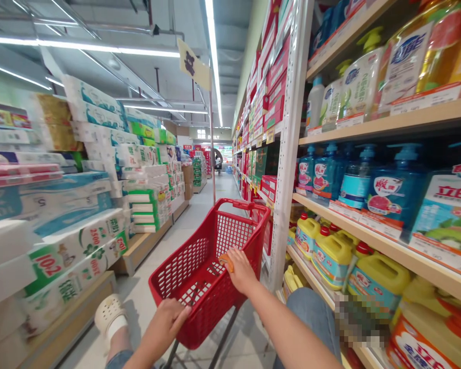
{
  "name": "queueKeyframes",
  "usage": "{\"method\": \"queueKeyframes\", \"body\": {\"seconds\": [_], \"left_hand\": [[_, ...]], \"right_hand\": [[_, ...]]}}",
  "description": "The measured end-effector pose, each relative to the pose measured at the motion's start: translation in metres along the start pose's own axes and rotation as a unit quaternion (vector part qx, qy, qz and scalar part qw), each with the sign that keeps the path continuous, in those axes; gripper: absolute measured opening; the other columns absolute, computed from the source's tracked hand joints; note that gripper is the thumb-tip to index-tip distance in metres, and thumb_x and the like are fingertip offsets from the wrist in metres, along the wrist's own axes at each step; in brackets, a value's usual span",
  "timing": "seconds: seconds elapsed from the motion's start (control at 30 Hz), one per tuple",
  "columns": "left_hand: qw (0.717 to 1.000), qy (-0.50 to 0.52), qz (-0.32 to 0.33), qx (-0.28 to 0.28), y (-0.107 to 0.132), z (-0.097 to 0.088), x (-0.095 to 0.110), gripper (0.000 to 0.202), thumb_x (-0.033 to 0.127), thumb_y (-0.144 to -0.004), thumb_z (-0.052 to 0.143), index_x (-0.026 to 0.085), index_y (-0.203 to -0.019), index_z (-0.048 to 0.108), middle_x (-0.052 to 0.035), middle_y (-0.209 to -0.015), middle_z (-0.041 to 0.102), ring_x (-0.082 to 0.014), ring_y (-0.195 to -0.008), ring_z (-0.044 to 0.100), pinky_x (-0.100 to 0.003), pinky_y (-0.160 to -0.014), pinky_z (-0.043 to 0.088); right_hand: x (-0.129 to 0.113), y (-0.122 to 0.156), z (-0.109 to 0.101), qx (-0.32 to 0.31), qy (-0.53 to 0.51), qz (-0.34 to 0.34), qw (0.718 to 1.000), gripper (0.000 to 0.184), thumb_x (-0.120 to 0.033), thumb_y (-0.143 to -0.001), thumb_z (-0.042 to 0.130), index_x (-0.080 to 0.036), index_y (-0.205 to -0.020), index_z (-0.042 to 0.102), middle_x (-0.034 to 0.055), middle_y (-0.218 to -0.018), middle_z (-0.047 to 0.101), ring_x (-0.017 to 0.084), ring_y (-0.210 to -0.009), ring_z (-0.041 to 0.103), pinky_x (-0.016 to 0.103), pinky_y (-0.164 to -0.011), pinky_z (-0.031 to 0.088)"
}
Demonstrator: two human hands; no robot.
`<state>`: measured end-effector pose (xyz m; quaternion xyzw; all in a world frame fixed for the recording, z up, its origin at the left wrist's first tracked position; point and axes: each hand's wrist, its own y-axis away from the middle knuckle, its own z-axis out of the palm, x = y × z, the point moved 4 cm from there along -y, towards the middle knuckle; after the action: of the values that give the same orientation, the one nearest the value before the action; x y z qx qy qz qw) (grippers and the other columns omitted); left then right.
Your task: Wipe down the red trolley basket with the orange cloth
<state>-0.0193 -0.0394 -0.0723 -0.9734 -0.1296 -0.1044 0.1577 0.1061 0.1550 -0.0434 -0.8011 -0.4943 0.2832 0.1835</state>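
Note:
A red plastic shopping cart stands in the aisle in front of me, its basket holding nothing I can see. My left hand rests on the cart's near rim with the fingers curled over the edge. My right hand grips the right rim, closed over a small orange piece that sits on the rim. My knee in blue jeans and a foot in a white clog show below.
Shelves on the right hold blue detergent bottles, yellow jugs and red boxes. Stacked tissue and paper packs line the left on wooden pallets. The tiled aisle runs ahead past a thin pole bearing a flag sign.

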Motion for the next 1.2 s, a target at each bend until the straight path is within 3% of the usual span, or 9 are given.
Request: {"method": "queueKeyframes", "body": {"seconds": [0.1,0.23,0.4,0.53,0.67,0.77,0.9,1.0,1.2], "left_hand": [[0.999,-0.020,0.017,0.046,0.000,0.016,0.006,0.050,0.049,-0.093,0.031,0.020,-0.060,0.054,-0.0013,-0.064,0.062,-0.0162,-0.069,0.055,-0.030,-0.069,0.033],[0.995,-0.038,0.055,0.077,-0.004,0.031,0.017,0.043,0.046,-0.092,0.037,0.019,-0.063,0.053,-0.0010,-0.065,0.060,-0.0165,-0.068,0.052,-0.031,-0.068,0.029],[0.993,-0.032,0.073,0.086,-0.005,0.021,0.006,0.037,0.052,-0.088,0.044,0.020,-0.073,0.056,-0.0012,-0.076,0.061,-0.0180,-0.076,0.051,-0.032,-0.075,0.031],[0.993,-0.041,0.052,0.099,-0.009,0.021,0.019,0.038,0.054,-0.088,0.042,0.021,-0.080,0.059,-0.0027,-0.081,0.063,-0.0196,-0.081,0.051,-0.034,-0.078,0.031],[0.995,-0.032,0.063,0.064,-0.015,0.019,0.025,0.042,0.055,-0.090,0.036,0.021,-0.080,0.059,-0.0032,-0.082,0.063,-0.0193,-0.081,0.052,-0.034,-0.076,0.032],[0.996,-0.042,0.066,0.041,-0.019,0.015,0.015,0.045,0.058,-0.089,0.036,0.020,-0.075,0.058,-0.0028,-0.079,0.063,-0.0190,-0.079,0.053,-0.033,-0.076,0.032],[0.994,-0.074,0.045,0.062,-0.023,0.020,0.024,0.045,0.055,-0.091,0.033,0.020,-0.077,0.059,-0.0044,-0.080,0.063,-0.0205,-0.079,0.053,-0.034,-0.076,0.032],[0.992,-0.092,0.026,0.080,-0.027,0.029,0.040,0.045,0.054,-0.091,0.033,0.020,-0.080,0.059,-0.0052,-0.081,0.064,-0.0221,-0.079,0.053,-0.035,-0.074,0.032],[0.991,-0.058,0.116,0.039,-0.034,0.036,0.047,0.039,0.045,-0.094,0.032,0.021,-0.077,0.056,-0.0030,-0.080,0.063,-0.0189,-0.077,0.054,-0.032,-0.073,0.033]], "right_hand": [[-0.001,0.004,0.005,0.014,-0.011,0.030,0.999,0.043,-0.025,-0.093,0.045,-0.012,-0.134,0.048,0.0126,-0.141,0.045,0.025,-0.136,0.031,0.046,-0.113,0.024],[-0.003,0.014,0.006,-0.021,-0.058,-0.036,0.997,0.045,-0.029,-0.092,0.047,-0.016,-0.135,0.046,0.0082,-0.140,0.047,0.022,-0.135,0.033,0.043,-0.114,0.023],[0.025,0.012,-0.004,-0.027,-0.069,0.011,0.997,0.042,-0.029,-0.094,0.043,-0.018,-0.135,0.047,0.0084,-0.140,0.046,0.022,-0.134,0.034,0.048,-0.112,0.026],[0.016,0.025,-0.004,-0.003,-0.066,0.001,0.998,0.043,-0.031,-0.094,0.044,-0.018,-0.135,0.047,0.0092,-0.139,0.048,0.024,-0.136,0.031,0.051,-0.112,0.024],[0.009,0.047,-0.021,-0.045,-0.099,-0.080,0.991,0.044,-0.035,-0.095,0.043,-0.023,-0.137,0.044,0.0046,-0.140,0.047,0.021,-0.136,0.032,0.046,-0.113,0.026],[0.023,0.049,-0.033,-0.061,-0.102,-0.052,0.992,0.042,-0.036,-0.097,0.037,-0.024,-0.136,0.045,0.0042,-0.140,0.047,0.020,-0.135,0.035,0.049,-0.112,0.026],[0.026,0.054,-0.025,-0.003,-0.053,0.002,0.999,0.043,-0.031,-0.095,0.040,-0.018,-0.135,0.047,0.0094,-0.140,0.046,0.025,-0.137,0.030,0.054,-0.112,0.024],[0.021,0.073,-0.022,0.030,-0.024,-0.006,0.999,0.044,-0.026,-0.094,0.042,-0.017,-0.137,0.044,0.0096,-0.141,0.046,0.025,-0.138,0.028,0.052,-0.112,0.026],[0.038,0.090,-0.040,-0.001,-0.002,-0.052,0.999,0.046,-0.027,-0.095,0.041,-0.022,-0.141,0.038,0.0051,-0.143,0.042,0.022,-0.137,0.030,0.050,-0.112,0.029]]}}
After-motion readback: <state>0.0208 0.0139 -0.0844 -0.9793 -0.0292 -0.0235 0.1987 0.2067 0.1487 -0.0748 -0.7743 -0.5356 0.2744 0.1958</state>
